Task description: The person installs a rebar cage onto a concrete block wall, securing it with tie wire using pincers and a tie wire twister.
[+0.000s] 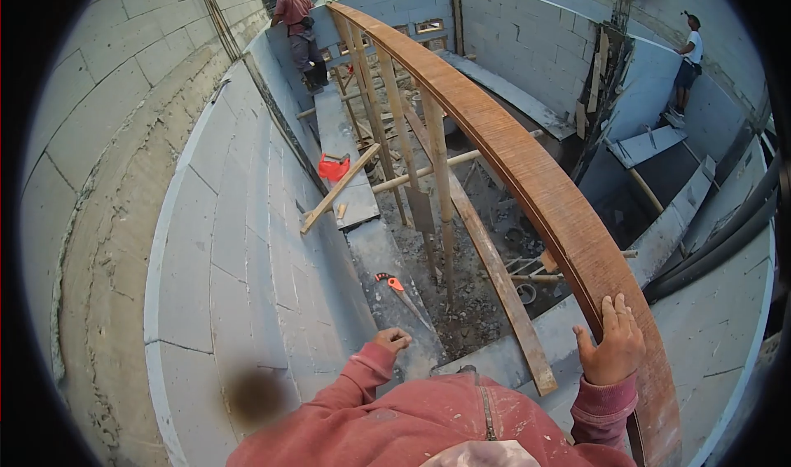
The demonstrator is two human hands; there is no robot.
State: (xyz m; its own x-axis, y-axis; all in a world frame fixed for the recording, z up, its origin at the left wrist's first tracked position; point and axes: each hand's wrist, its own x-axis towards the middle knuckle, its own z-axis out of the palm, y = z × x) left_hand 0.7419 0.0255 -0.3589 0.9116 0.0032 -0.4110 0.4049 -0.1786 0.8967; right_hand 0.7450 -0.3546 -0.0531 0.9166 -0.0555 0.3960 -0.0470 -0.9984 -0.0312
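Note:
My right hand (pixel 613 343) lies on the long reddish-brown wooden beam (pixel 527 170), its fingers stretched over the top face near the beam's close end. The beam runs away to the far wall, with upright poles beneath it. My left hand (pixel 393 340) hangs in front of my body at the lower middle, fingers curled; whether it holds anything is too small to tell. Beyond it, a saw (pixel 404 295) with an orange and black handle lies on the grey plank. Farther along, a red bag (pixel 334 167) rests on the planks beside a leaning wooden strip (pixel 342 188).
A person in a red top (pixel 297 22) stands on planks at the far left. Another person in a white shirt (pixel 690 51) stands by the right wall. Grey block walls (pixel 222 211) surround a rubble-strewn pit (pixel 470 302), crossed by a slanting board (pixel 494 269) and bamboo poles.

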